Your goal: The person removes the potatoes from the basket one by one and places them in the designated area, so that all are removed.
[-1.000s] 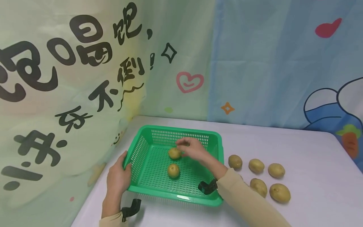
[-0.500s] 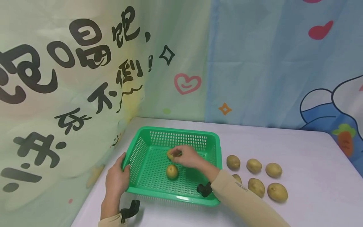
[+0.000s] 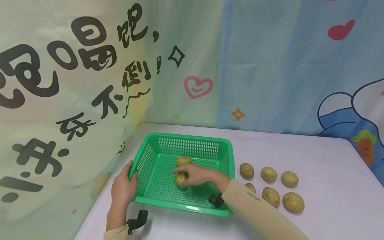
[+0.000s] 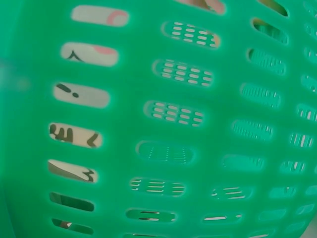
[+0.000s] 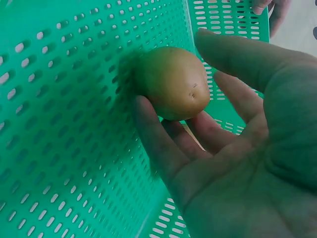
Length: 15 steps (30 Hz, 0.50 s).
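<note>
My left hand (image 3: 123,186) grips the left rim of a green plastic basket (image 3: 183,209), thumb inside the wall. In the left wrist view, the perforated basket wall (image 4: 119,114) fills everything and that hand cannot be seen. Inside the basket, my right hand (image 3: 196,175) is at the nearer potato (image 3: 180,181), which rests on the floor. The right wrist view shows fingers bent loosely beside this potato (image 5: 173,84), touching its edge, with a gap at one fingertip. A second potato (image 3: 183,160) lies just behind, partly covered by the hand.
Several potatoes lie in two rows right of the basket, among them a back one (image 3: 268,174) and a front one (image 3: 293,202). The right forearm partly covers another potato (image 3: 250,187). A printed curtain (image 3: 285,66) hangs behind the white table (image 3: 327,173).
My right hand has moved from the farther potato to the nearer one, uncovering most of the farther one. The left hand stays on the rim. The view has shifted slightly.
</note>
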Available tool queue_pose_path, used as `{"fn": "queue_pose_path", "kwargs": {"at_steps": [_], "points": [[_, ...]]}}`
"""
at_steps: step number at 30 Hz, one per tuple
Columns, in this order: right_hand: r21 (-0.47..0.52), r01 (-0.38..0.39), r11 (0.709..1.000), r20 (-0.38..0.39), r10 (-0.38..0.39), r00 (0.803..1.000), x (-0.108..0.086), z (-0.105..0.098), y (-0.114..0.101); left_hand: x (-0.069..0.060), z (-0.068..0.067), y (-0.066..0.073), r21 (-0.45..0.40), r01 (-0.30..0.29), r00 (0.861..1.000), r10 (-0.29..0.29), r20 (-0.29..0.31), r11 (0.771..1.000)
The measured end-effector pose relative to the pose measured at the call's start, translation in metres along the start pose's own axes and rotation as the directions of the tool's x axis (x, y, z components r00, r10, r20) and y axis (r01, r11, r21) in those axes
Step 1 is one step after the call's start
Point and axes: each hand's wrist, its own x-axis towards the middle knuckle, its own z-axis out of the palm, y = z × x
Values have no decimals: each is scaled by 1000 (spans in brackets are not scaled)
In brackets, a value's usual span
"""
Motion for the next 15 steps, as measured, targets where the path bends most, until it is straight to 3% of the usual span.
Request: {"fn": "queue_pose_path", "kwargs": {"at_steps": [10, 15], "points": [[-28, -41, 999, 84, 43, 996, -3, 4, 1, -1, -1, 0, -7, 3, 1000, -3, 2, 1000], [-27, -33, 999, 75, 35, 997, -5, 4, 0, -3, 0, 0, -12, 2, 1000, -2, -2, 1000]]}}
